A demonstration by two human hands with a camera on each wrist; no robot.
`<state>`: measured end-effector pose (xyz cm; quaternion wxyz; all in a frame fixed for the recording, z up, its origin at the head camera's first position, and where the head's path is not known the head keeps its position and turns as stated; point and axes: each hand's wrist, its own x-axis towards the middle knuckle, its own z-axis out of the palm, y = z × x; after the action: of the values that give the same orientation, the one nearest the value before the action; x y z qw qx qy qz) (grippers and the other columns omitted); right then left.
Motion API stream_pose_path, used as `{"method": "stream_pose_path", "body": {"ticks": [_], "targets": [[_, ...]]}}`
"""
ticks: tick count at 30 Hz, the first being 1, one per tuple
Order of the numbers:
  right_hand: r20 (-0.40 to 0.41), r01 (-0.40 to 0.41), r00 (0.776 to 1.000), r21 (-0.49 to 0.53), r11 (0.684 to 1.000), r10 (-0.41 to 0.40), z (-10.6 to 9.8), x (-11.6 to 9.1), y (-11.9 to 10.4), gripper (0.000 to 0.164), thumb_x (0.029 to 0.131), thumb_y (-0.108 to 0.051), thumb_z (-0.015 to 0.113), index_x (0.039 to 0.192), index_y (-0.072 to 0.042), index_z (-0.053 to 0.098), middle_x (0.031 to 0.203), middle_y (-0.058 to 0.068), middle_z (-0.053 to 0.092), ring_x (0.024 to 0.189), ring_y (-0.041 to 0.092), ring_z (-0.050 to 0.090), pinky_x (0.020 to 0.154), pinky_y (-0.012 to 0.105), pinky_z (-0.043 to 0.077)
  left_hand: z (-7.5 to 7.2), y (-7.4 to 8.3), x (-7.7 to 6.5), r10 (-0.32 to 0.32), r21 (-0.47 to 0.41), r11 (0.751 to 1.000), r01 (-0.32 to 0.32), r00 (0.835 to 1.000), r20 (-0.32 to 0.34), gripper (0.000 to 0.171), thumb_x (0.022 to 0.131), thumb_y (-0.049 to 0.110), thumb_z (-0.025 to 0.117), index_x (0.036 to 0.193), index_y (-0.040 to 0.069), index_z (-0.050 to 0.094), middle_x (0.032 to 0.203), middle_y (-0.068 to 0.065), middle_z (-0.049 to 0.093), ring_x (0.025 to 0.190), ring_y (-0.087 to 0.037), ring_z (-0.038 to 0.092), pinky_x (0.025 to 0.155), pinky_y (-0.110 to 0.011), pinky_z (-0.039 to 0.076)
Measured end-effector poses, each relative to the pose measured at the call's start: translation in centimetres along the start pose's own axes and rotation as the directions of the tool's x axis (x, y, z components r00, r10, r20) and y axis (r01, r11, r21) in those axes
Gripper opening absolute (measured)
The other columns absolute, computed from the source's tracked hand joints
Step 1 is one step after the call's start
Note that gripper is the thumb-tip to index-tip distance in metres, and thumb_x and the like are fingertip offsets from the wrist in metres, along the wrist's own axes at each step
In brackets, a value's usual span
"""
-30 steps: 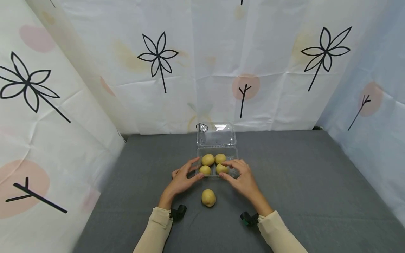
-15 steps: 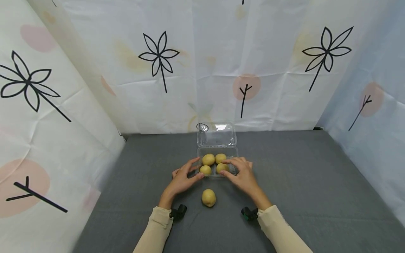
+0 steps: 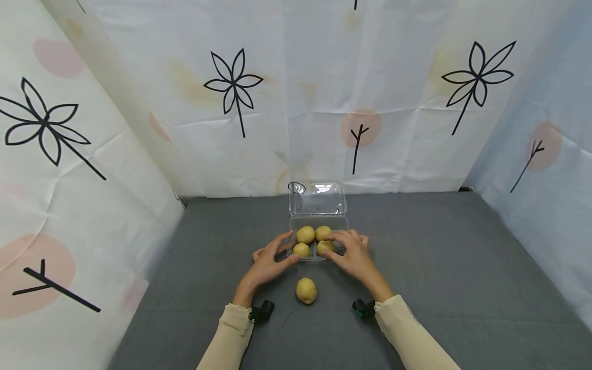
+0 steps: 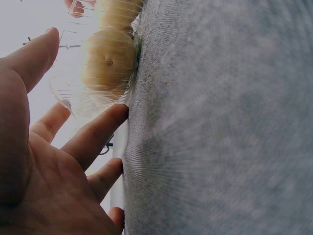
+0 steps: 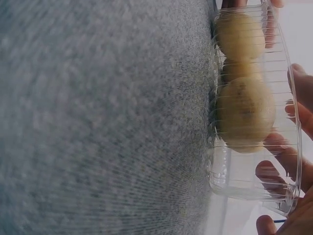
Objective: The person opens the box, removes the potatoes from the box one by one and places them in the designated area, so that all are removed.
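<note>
In the head view, a clear plastic clamshell box point(image 3: 341, 222) lies with its lid raised at the back, several yellow potatoes point(image 3: 305, 235) inside. My left hand point(image 3: 266, 264) is at the box's left side, fingers spread; its thumb is by the near left corner, and fingertips rest on the cloth beside the wall in the left wrist view. My right hand point(image 3: 355, 259) reaches over the right side, with fingers inside the box at the near right potato point(image 5: 247, 112); its thumb appears apart from it. A single potato point(image 3: 306, 291) lies outside, between the wrists.
Grey cloth point(image 3: 439, 267) covers the table. Patterned white curtains point(image 3: 398, 144) stand at the back and both sides. A small black camera is strapped to each wrist.
My right hand shifts slightly, its fingers reaching a little deeper at the box's right side. The left hand and the potatoes stay in place.
</note>
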<state>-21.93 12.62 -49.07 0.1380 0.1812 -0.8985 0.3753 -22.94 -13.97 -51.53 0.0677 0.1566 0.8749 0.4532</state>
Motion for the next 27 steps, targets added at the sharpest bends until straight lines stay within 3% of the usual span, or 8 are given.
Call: {"method": "stream_pose_path", "body": {"ticks": [13, 21, 27], "targets": [[0.052, -0.020, 0.998, 0.002, 1.000, 0.020, -0.1, 0.6, 0.4, 0.035, 0.083, -0.030, 0.085, 0.113, -0.014, 0.076, 0.117, 0.007, 0.074, 0.102, 0.026, 0.056, 0.091, 0.050, 0.022, 0.1, 0.1, -0.1, -0.011, -0.016, 1.000, 0.011, 1.000, 0.002, 0.071, 0.096, 0.046, 0.070, 0.157, 0.038, 0.035, 0.146, 0.005, 0.061, 0.150, -0.025, 0.036, 0.101, -0.050, 0.012], [0.046, -0.001, 0.999, -0.006, 1.000, 0.002, 0.1, 0.9, 0.8, 0.031, 0.084, -0.028, 0.084, 0.111, -0.015, 0.077, 0.108, 0.005, 0.075, 0.099, 0.024, 0.056, 0.087, 0.049, 0.024, 0.1, 0.1, 0.0, -0.006, -0.011, 1.000, 0.006, 1.000, 0.000, 0.070, 0.097, 0.046, 0.069, 0.157, 0.038, 0.035, 0.147, 0.006, 0.060, 0.150, -0.025, 0.037, 0.100, -0.049, 0.012], [0.111, -0.028, 0.993, -0.021, 0.999, 0.030, -0.1, 1.2, 0.7, 0.033, 0.086, -0.030, 0.082, 0.115, -0.015, 0.077, 0.110, 0.005, 0.074, 0.102, 0.024, 0.055, 0.084, 0.047, 0.026, 0.1, 0.1, 0.0, -0.011, -0.016, 1.000, 0.011, 1.000, -0.002, 0.070, 0.096, 0.046, 0.070, 0.157, 0.039, 0.035, 0.146, 0.006, 0.061, 0.150, -0.025, 0.037, 0.100, -0.050, 0.012]]}}
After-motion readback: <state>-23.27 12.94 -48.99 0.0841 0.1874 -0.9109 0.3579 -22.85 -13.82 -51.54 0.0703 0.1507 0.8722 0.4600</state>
